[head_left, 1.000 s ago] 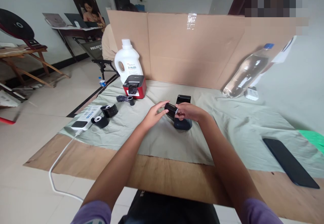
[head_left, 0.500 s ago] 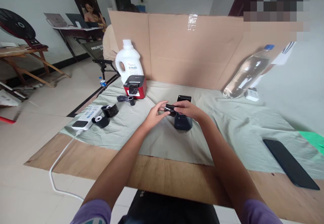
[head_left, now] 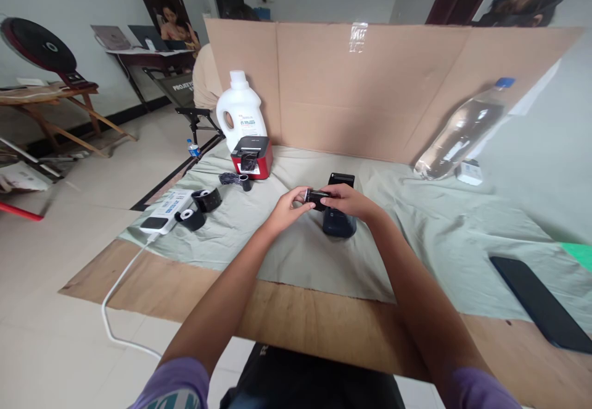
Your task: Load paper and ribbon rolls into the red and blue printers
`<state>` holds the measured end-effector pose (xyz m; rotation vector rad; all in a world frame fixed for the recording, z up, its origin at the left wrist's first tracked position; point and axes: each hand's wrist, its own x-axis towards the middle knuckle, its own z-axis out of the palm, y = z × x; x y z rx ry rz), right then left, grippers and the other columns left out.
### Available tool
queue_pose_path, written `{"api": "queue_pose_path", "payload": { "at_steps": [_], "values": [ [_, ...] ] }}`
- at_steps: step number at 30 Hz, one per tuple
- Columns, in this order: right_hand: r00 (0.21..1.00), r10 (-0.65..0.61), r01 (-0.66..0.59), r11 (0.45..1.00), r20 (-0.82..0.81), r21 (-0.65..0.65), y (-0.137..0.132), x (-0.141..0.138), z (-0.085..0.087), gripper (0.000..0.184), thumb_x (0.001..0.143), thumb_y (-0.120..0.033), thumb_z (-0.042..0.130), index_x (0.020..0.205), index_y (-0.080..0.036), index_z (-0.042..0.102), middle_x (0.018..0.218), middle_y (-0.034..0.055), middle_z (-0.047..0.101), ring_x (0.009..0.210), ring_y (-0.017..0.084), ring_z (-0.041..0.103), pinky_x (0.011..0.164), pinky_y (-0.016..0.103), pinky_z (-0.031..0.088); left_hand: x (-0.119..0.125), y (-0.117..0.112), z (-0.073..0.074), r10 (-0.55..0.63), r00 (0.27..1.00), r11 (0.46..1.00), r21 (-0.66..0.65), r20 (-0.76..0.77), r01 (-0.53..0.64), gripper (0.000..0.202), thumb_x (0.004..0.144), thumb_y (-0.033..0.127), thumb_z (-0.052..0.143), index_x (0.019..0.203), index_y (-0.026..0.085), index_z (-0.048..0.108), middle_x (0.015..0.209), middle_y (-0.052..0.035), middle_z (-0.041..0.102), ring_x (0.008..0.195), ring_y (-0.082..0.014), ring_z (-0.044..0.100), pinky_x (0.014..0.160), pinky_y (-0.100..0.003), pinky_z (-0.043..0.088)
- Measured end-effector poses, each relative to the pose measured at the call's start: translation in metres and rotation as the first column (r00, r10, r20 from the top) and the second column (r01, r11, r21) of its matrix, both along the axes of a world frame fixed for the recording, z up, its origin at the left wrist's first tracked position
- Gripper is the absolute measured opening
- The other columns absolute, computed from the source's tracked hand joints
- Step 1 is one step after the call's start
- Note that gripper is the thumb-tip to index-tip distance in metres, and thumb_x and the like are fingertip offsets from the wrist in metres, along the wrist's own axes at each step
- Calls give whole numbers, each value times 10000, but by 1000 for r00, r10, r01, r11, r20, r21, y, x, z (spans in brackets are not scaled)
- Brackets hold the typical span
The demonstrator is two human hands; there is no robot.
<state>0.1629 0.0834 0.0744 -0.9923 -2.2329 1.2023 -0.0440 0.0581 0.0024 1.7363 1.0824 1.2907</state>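
Note:
Between my two hands is a small shiny black roll (head_left: 317,198), held level over the cloth. My left hand (head_left: 291,205) has its fingers and thumb closed on the left end of this roll. At its right end, my right hand (head_left: 348,201) grips it from above. Just below and behind my right hand stands a dark handheld card terminal (head_left: 339,223), its upper part (head_left: 342,179) showing beyond the fingers. Part of the terminal is hidden by my hand.
Left on the cloth (head_left: 287,261) are two black rolls (head_left: 208,199), a white power strip (head_left: 169,211) and a small black spool (head_left: 245,182). Behind are a red-black label printer (head_left: 259,157), a white jug (head_left: 240,110) and a cardboard screen (head_left: 346,88). A water bottle (head_left: 462,131) leans right; a phone (head_left: 541,301) lies nearer.
The camera view has shifted slightly, so things appear farther right. Both hands keep hold of the black roll, which has turned a little between the fingers.

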Motion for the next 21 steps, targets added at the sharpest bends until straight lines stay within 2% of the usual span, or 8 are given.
{"api": "queue_pose_path", "payload": {
  "at_steps": [3, 5, 8, 10, 13, 17, 21],
  "values": [
    [999, 22, -24, 996, -24, -82, -1, 1, 0, 285, 856, -428, 570, 819, -153, 636, 628, -20, 546, 583, 110, 448, 574, 249, 331, 0, 1, 0, -4, 998, 1000, 5, 58, 4, 472, 785, 405, 724, 1178, 159, 635, 1086, -89, 706, 894, -187, 665, 764, -278, 526],
    [996, 47, -60, 980, -76, -190, -2, 0, -1, 340, 877, -479, 538, 837, -152, 625, 692, 13, 607, 593, 109, 453, 565, 249, 328, 0, 2, 1, -20, 994, 1000, 7, 111, 19, 455, 786, 422, 721, 1144, 152, 642, 1033, -81, 717, 875, -184, 669, 792, -293, 527],
    [994, 9, -39, 960, -109, -278, -3, -4, -5, 366, 869, -509, 535, 923, -158, 621, 855, 62, 672, 620, 115, 488, 556, 253, 335, -1, 2, 2, -5, 989, 1000, -2, 149, 6, 398, 758, 445, 742, 1012, 149, 662, 878, -49, 713, 805, -170, 655, 720, -271, 517],
    [997, -24, 9, 979, -73, -205, -3, -7, -9, 339, 836, -485, 588, 943, -165, 630, 854, 47, 652, 637, 122, 499, 578, 259, 356, -2, 2, 3, 22, 988, 1000, -11, 151, -21, 367, 735, 457, 763, 913, 153, 658, 778, -19, 678, 726, -147, 623, 650, -247, 488],
    [996, -84, 84, 995, -3, 52, -3, -13, -14, 311, 756, -398, 690, 965, -170, 653, 886, 32, 628, 652, 122, 485, 621, 270, 385, -3, 1, 2, 60, 989, 998, -15, 138, -58, 354, 717, 466, 781, 772, 159, 613, 664, 29, 582, 615, -106, 539, 574, -224, 421],
    [988, -155, 150, 924, -12, 352, -7, -22, -19, 245, 755, -297, 684, 963, -171, 662, 942, 46, 646, 661, 123, 478, 644, 268, 388, -5, 0, 0, 125, 990, 992, 5, 68, -125, 396, 686, 457, 807, 672, 168, 537, 597, 65, 463, 550, -75, 421, 522, -215, 317],
    [990, -144, 122, 882, 14, 455, -11, -28, -21, 188, 797, -261, 648, 960, -169, 671, 845, 25, 673, 663, 131, 495, 653, 257, 368, -8, 0, 1, 208, 977, 978, 38, -35, -207, 419, 664, 442, 819, 629, 173, 500, 563, 75, 415, 541, -73, 359, 512, -221, 267]
  ]
}}
